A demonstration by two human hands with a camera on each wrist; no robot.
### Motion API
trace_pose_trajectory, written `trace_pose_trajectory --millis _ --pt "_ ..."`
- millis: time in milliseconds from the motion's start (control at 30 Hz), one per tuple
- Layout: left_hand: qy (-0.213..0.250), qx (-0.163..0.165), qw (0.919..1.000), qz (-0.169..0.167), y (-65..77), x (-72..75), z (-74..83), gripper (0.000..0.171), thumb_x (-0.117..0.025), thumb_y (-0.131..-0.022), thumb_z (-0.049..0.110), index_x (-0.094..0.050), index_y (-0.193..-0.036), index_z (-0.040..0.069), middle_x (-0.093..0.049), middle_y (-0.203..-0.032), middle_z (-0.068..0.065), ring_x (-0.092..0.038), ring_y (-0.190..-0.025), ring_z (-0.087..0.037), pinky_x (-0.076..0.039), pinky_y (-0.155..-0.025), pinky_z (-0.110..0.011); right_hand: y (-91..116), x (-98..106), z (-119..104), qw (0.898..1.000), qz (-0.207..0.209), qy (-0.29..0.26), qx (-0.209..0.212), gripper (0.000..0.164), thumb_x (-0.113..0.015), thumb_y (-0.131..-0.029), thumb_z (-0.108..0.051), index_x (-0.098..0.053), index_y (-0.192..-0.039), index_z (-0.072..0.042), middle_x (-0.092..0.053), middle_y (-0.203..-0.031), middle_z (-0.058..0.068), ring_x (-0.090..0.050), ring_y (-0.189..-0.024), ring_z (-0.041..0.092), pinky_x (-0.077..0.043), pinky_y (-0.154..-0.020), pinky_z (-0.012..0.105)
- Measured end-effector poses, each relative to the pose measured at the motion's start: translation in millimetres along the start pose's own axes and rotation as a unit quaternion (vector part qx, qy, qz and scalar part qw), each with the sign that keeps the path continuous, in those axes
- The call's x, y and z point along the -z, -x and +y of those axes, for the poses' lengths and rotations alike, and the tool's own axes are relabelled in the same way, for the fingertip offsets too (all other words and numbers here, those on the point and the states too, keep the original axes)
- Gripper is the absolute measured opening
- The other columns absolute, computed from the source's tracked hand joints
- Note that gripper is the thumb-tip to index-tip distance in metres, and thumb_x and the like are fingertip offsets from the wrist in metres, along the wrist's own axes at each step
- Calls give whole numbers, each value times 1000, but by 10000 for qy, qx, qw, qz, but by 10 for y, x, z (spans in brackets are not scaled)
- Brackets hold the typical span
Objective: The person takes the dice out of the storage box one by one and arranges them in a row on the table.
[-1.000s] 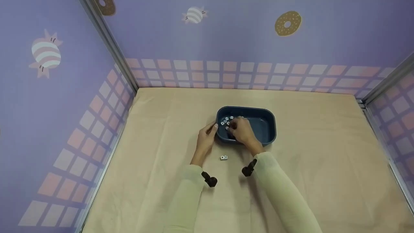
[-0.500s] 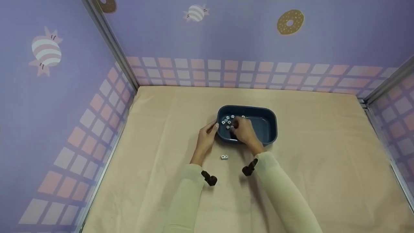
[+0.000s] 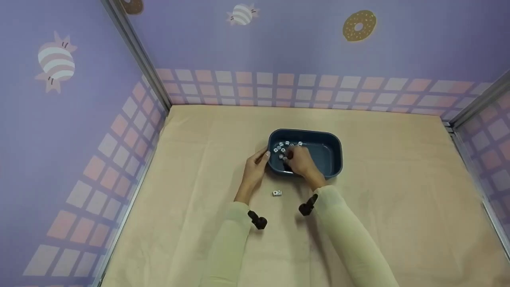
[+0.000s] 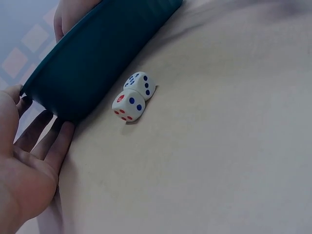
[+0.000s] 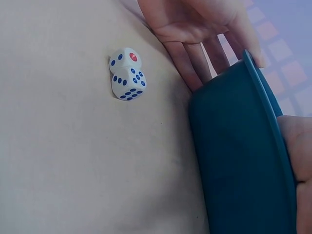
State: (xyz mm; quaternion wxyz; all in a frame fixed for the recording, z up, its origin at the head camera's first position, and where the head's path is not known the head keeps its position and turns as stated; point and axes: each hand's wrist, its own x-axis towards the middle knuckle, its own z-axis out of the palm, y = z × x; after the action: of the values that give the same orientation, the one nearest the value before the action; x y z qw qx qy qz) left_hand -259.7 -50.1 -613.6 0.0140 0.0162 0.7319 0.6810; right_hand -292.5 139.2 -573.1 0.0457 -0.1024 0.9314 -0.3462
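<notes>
- Since the earliest head view, the right hand (image 3: 302, 161) is shifting slightly rightward within the tray (image 3: 324, 157) and more dice are showing around its fingers; everything is sitting a touch higher in frame, probably through head movement.
- At bottom centre, pale sleeves (image 3: 356, 235) are reaching up the frame, black wrist devices (image 3: 258, 221) sticking out at their cuffs.
- Just below the tray, two loose dice (image 4: 134, 96) are touching each other on the cloth-covered table (image 3: 211, 159).
- The left hand (image 3: 254, 171) is holding the tray's left end, thumb at the rim, fingers spread and only slightly bent against the outer wall.
- The blue tray is standing right of centre; the right hand is reaching over its near wall, fingers curling inside. Whether they are gripping a die, I cannot tell.
- Clustered dice (image 3: 283, 150) are lying in the tray's left part. Handling one well is probably calling for a pinch on opposite faces, fingertips staying low and not nudging neighbours, the left hand steadying the tray.
- Behind, the purple wall (image 3: 295, 44) is carrying a printed doughnut (image 3: 350, 27); no brand or lettering is showing anywhere, only blue and red pips.
</notes>
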Motion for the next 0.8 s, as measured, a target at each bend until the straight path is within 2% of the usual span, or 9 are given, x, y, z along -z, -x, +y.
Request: trace_pose_trajectory --millis 167,333,567,800 --pt "102 40 9999 20 1 -17 14 47 -57 -112 36 -58 -153 13 -58 -154 -5 -57 -140 -20 -48 -113 -30 -16 -1 5 10000 -46 56 16 9 -73 -96 -1 -74 -105 3 -73 -99 15 -66 -91 28 -57 -84 46" --pt "312 81 9994 90 5 -18 9 47 -59 -111 33 -58 -152 11 -58 -154 -9 -57 -140 -24 -49 -113 -35 -27 -19 11 9999 -55 91 121 9 -73 -96 -1 -74 -105 2 -73 -99 15 -66 -91 27 -58 -84 46" --pt "-14 -46 9999 159 24 -19 6 46 -58 -111 31 -58 -152 12 -57 -155 -7 -53 -144 -23 -43 -119 -38 -18 -30 11 9997 -98 130 199 10 -72 -97 -1 -74 -105 1 -73 -98 13 -66 -89 26 -58 -80 45" --pt "91 1 9999 85 20 -25 -2 46 -61 -110 27 -57 -153 12 -58 -154 -8 -56 -140 -24 -44 -118 -38 -3 -9 11 9994 -197 236 146 10 -71 -98 -1 -74 -106 2 -73 -100 14 -66 -92 26 -58 -83 45"
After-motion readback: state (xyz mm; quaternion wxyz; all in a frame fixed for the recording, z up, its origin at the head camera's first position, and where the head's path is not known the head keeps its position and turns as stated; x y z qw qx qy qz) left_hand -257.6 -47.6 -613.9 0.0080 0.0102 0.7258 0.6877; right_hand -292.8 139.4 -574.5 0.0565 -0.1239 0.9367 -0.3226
